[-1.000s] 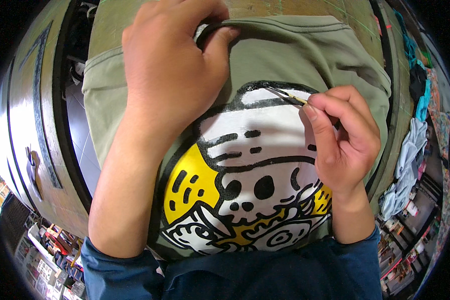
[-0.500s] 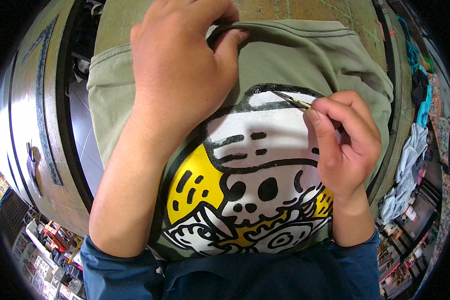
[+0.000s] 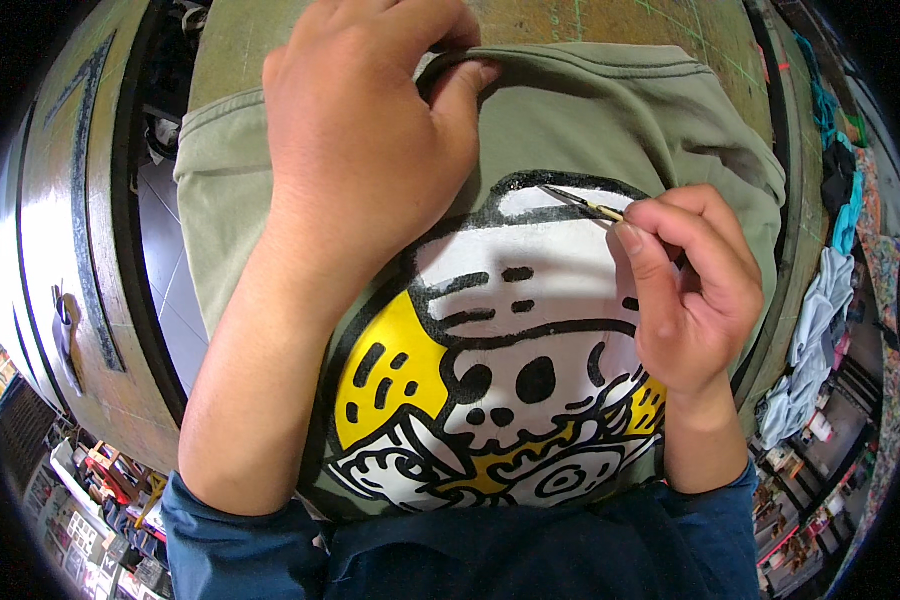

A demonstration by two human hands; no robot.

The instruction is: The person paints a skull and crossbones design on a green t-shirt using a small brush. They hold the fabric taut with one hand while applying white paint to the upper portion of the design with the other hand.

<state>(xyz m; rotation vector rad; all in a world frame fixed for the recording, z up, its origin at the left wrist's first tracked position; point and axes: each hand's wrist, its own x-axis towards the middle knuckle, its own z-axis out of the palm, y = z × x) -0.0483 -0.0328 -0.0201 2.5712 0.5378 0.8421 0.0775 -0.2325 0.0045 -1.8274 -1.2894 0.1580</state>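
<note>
An olive-green garment (image 3: pixel 560 120) lies spread over the table, bearing a painted skull-like figure (image 3: pixel 515 350) in white, black and yellow. My right hand (image 3: pixel 705 290) pinches a thin paintbrush (image 3: pixel 595 207) between thumb and index finger. Its dark, pointed tip meets the thick black outline at the top of the figure's white cap. Fresh-looking black paint glistens beside the tip. At the far edge, my left hand (image 3: pixel 370 120) is closed on the garment's hem, lifting a fold between thumb and fingers. Part of the fingers lies outside the picture.
Under the garment is a worn brown-green table (image 3: pixel 660 25) with green grid lines. A second board (image 3: pixel 55 240) stands to the left across a gap showing floor tiles. Crumpled cloths (image 3: pixel 815 330) hang at the right; shelves of small items (image 3: pixel 100 520) are at the lower left.
The brush tip has shifted very slightly left and toward me along the cap's outline. My left hand keeps its grip on the hem.
</note>
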